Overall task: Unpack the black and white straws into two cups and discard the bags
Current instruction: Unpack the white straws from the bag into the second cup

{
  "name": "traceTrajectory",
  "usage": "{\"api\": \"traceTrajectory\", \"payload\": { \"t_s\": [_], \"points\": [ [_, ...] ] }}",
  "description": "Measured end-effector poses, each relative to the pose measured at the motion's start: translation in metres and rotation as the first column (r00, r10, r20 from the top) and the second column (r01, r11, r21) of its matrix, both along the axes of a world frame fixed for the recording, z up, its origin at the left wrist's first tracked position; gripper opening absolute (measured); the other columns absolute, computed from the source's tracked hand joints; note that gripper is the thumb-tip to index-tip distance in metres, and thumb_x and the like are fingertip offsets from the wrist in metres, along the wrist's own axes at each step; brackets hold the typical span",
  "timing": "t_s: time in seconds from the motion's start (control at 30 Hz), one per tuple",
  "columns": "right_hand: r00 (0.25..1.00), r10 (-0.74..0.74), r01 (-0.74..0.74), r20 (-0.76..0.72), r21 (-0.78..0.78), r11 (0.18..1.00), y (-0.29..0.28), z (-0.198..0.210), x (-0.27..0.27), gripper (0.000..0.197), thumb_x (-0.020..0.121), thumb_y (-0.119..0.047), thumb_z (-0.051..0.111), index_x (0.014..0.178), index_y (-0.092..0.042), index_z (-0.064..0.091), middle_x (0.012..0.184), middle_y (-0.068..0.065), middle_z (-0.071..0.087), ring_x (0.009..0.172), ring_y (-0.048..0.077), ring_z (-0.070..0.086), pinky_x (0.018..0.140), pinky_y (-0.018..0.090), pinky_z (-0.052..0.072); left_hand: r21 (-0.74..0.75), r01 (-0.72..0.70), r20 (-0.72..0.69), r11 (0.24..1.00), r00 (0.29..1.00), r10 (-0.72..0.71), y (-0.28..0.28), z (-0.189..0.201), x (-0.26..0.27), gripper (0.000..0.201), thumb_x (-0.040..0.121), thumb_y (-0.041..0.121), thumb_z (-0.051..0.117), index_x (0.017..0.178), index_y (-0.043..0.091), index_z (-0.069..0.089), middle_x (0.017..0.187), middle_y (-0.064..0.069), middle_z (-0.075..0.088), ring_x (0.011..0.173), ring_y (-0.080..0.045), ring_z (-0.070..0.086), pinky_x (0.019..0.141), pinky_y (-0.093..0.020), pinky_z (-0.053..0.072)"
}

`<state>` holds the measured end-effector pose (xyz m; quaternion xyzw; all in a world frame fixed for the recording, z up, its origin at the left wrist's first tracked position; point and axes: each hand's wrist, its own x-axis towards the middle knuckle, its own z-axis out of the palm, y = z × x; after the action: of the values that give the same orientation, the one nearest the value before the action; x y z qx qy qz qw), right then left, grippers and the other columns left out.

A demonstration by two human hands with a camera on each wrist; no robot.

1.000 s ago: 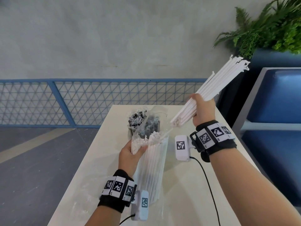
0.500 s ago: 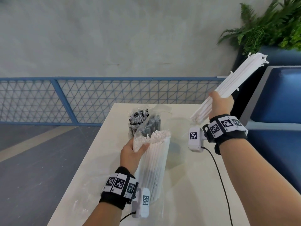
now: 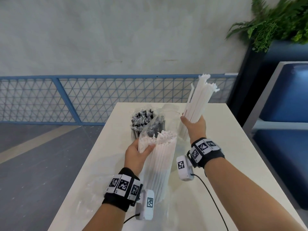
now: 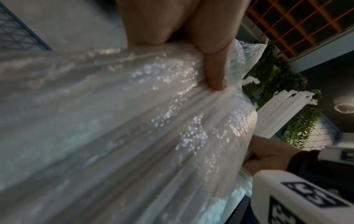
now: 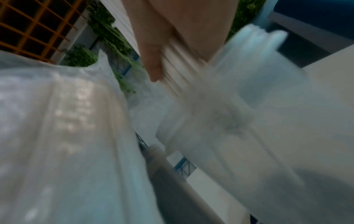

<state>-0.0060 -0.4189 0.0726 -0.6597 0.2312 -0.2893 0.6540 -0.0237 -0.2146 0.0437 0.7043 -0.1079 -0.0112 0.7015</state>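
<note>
My left hand (image 3: pixel 139 152) grips the top of a clear bag of white straws (image 3: pixel 160 165) that stands upright on the white table (image 3: pixel 216 164); its thumb presses the plastic (image 4: pixel 216 75). My right hand (image 3: pixel 194 122) holds a bundle of white straws (image 3: pixel 198 100) nearly upright, its lower ends reaching into a clear cup (image 3: pixel 181 130) that is mostly hidden behind the hand. The bundle (image 5: pixel 180 71) is blurred in the right wrist view. Behind the bag, black straws (image 3: pixel 143 120) stand in another cup.
An empty clear bag (image 3: pixel 93 197) lies flat on the table's near left part. A blue mesh fence (image 3: pixel 66 99) runs behind the table. A blue bench (image 3: pixel 286 104) and a green plant (image 3: pixel 275 22) stand to the right.
My right hand swung the white straw bundle from a raised slant at the far right down and left, turning it upright over the clear cup. The left hand kept its hold on the bag.
</note>
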Motion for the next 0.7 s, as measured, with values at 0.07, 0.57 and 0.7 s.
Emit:
{"api": "traceTrajectory", "payload": {
  "t_s": [0.07,0.57,0.7],
  "points": [
    [1.000,0.014,-0.014,-0.006,0.004,1.000,0.002,-0.007,-0.003,0.034,0.077,-0.008,0.072,0.108,-0.007,0.060,0.103,0.007,0.065,0.093,0.021,0.060,0.082,0.031,0.048,0.000,-0.001,-0.002,1.000,1.000,0.001,0.000,0.000,0.000,0.020,0.080,0.009,0.070,0.093,0.022,0.063,0.087,0.009,0.069,0.074,0.010,0.064,0.068,-0.006,0.049],
    [0.959,-0.090,0.221,0.271,-0.505,0.835,0.037,0.024,-0.044,0.041,0.079,-0.040,0.067,0.112,-0.020,0.051,0.109,-0.011,0.049,0.096,0.010,0.048,0.085,0.012,0.036,-0.067,0.036,0.010,0.997,0.999,-0.035,0.005,0.004,-0.007,0.023,0.079,0.003,0.069,0.097,0.017,0.065,0.085,0.012,0.069,0.075,0.010,0.065,0.067,-0.005,0.048],
    [0.997,0.062,-0.029,0.045,-0.530,0.848,0.059,0.012,-0.064,0.050,0.078,-0.057,0.057,0.115,-0.024,0.047,0.110,-0.008,0.050,0.098,0.008,0.049,0.079,0.015,0.039,-0.133,0.067,0.003,0.989,0.998,-0.067,0.006,-0.002,-0.007,0.029,0.080,0.003,0.068,0.105,0.018,0.064,0.091,0.011,0.073,0.090,0.000,0.067,0.076,-0.011,0.051]
  ]
}}
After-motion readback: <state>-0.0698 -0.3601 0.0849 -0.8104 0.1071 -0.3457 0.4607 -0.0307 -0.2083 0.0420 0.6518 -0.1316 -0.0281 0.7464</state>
